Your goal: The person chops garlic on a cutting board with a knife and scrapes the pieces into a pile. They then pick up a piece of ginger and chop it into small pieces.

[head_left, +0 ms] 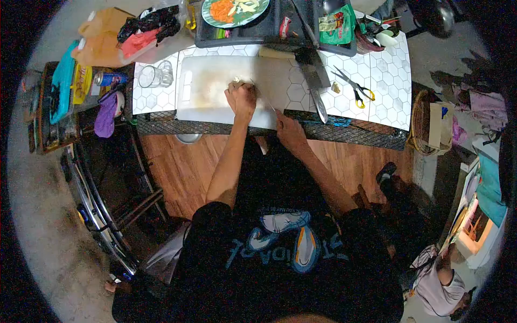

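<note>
On a white cutting board [200, 102] my left hand [241, 99] is closed, its fingers curled down over something small. Small pale white pieces [236, 79] show just beyond its fingertips; their kind is too small to make out. My right hand [291, 132] grips a knife [272, 107] at the near edge of the board. The thin blade points away and to the left, alongside my left hand. Right of the board lie a cleaver [313, 68] and another blade [319, 105] pointing toward me.
Scissors with yellow handles [355, 88] lie right on the tiled table [385, 78]. Clear glasses [152, 76] stand left. At the back, a dark tray [258, 39] bears a plate [209, 20] of chopped vegetables and a green packet [337, 27]. A person [439, 285] is at lower right.
</note>
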The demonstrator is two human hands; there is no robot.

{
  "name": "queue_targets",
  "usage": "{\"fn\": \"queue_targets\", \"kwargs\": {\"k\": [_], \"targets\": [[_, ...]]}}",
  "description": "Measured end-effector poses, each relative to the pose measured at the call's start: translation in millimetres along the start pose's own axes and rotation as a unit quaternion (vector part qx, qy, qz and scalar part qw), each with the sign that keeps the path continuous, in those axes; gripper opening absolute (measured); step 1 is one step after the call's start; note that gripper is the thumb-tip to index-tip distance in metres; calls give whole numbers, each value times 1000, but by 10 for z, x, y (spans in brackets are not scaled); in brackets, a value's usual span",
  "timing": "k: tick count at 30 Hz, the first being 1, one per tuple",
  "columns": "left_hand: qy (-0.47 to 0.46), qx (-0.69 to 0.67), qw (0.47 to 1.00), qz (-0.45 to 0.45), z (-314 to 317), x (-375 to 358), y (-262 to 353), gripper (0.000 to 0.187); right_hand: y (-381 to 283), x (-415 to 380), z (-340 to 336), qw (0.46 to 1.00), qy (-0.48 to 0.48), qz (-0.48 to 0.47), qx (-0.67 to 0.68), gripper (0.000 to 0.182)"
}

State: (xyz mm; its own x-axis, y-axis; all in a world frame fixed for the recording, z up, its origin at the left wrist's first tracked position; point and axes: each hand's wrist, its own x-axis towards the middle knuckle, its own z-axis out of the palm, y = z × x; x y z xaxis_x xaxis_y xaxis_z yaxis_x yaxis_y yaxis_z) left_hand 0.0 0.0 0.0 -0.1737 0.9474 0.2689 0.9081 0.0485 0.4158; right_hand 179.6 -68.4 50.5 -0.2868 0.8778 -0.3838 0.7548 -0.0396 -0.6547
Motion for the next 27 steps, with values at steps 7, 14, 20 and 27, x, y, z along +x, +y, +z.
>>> {"fn": "queue_targets", "kwargs": {"k": [7, 14, 20, 27], "targets": [[11, 43, 999, -5, -102, 28, 41, 13, 63, 53, 55, 996, 57, -55, 28, 38], [11, 22, 1000, -9, 7, 4, -21, 12, -155, -64, 34, 998, 39, 24, -45, 37], [-11, 42, 999, -29, -78, 34, 34, 10, -82, 67, 40, 997, 69, -27, 18, 36], [16, 39, 999, -32, -24, -6, -25, 10, -48, -29, -45, 998, 46, -23, 42, 36]]}}
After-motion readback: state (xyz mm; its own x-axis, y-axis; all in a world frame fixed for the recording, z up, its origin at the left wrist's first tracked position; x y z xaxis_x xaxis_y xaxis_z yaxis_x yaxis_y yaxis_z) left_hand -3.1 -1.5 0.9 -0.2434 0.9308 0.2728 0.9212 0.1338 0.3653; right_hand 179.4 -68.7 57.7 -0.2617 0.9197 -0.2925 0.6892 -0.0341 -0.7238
